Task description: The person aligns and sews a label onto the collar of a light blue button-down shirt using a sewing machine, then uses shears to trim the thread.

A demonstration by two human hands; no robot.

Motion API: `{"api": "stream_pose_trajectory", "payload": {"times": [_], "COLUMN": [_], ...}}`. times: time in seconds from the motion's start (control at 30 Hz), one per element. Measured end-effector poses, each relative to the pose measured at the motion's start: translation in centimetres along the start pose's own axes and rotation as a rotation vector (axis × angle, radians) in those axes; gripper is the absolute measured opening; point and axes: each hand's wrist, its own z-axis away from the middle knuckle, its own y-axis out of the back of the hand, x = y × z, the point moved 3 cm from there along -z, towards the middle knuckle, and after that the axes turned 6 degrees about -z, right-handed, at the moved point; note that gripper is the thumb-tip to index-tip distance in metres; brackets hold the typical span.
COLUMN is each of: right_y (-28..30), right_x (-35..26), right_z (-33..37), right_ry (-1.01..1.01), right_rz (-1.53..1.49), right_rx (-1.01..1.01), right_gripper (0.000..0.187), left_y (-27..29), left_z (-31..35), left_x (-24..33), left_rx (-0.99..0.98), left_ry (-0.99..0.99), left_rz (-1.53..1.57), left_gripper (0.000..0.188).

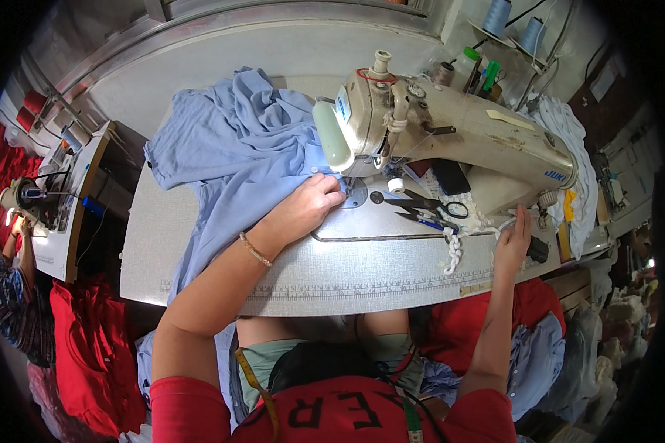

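Observation:
My left hand (319,198) is closed on the edge of a light blue shirt (236,140), right beside the needle of a cream sewing machine (473,118). The shirt lies bunched over the left part of the table, one part hanging down the front edge. My right hand (513,242) is at the machine's right end, fingers stretched up against its base below the handwheel, holding nothing that I can see. Between the hands, black-handled scissors (420,202) and a small blue-and-black cutter (426,219) lie on the machine bed.
A dark phone-like object (450,177) rests under the machine's arm. A knotted white cord (453,252) lies near the scissors. Blue thread cones (497,18) stand at the back right. Red cloth (96,354) hangs at left, where another person's hands work at a second machine (24,193).

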Motion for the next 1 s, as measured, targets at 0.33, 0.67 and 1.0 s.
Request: {"api": "stream_pose_trajectory", "payload": {"times": [0.33, 0.67, 1.0], "right_y": [5.8, -2.5, -0.7], "right_x": [10.8, 14.2, 17.8], "right_z": [-19.3, -14.1, -15.4], "right_ry": [-0.153, -0.575, -0.589], "right_rz": [-0.226, -1.057, -1.126], "right_rx": [0.328, 0.317, 0.238], "right_gripper": [0.037, 0.050, 0.044], "left_y": [0.0, 0.2, 0.1], "left_z": [0.0, 0.5, -0.2], "left_x": [-0.1, -0.7, -0.1], "left_rx": [0.029, 0.065, -0.073], "left_ry": [0.029, 0.115, 0.258], "left_rz": [0.059, 0.127, 0.159], "left_gripper": [0.019, 0.016, 0.039]}}
